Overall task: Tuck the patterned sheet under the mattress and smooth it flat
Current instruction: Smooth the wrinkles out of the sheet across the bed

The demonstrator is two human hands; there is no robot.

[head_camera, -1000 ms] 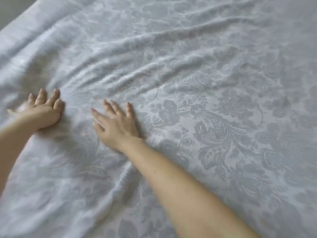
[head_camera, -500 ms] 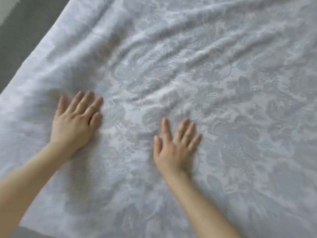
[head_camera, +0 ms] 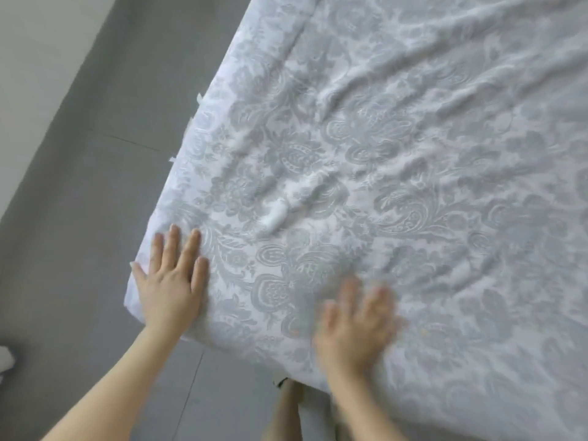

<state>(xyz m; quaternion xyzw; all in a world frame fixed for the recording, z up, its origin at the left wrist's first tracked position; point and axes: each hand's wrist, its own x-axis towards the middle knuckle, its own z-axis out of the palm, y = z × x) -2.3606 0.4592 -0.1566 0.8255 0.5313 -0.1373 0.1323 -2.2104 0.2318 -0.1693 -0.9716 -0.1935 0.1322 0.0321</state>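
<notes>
Grey-on-white cloth: the patterned sheet [head_camera: 413, 154] lies spread over the bed top, under both palms and running far beyond the fingertips; the mattress itself is hidden beneath it.
Left hand: left hand [head_camera: 168, 288] flat on the near corner, fingers [head_camera: 194, 246] straight and close together, thumb out towards the edge, clamped on nothing.
Right hand: right hand [head_camera: 356, 323] is smeared with blur, fingers [head_camera: 350, 291] splayed apart and flat on the cloth; gripping nothing as far as I can tell, and I'd call it a smoothing sweep.
Step in hand: smoothing, by my read. Whether the edge by the left thumb is tucked under, I cannot tell.
Trouble ahead of the fingers: a puffed ridge of creases [head_camera: 286, 202] sits just beyond the left fingertips, with more folds fanning off past the right ones.
Risk one: push straight at that ridge and it may only fold over and flatten into a hard crease.
Risk two: the right hand dragging outward could pull cloth off the corner if the left palm lifts, loosening any tuck there.
Risk three: too light a sweep and the folds spring back.
Left of the thumb: grey tiled floor [head_camera: 79, 202], just past the bed edge.
Behind the wrists: a bare leg [head_camera: 286, 409] close against the bed's near side, little room to step in.
Far left edge: a small white object [head_camera: 3, 358], too cropped to name.
</notes>
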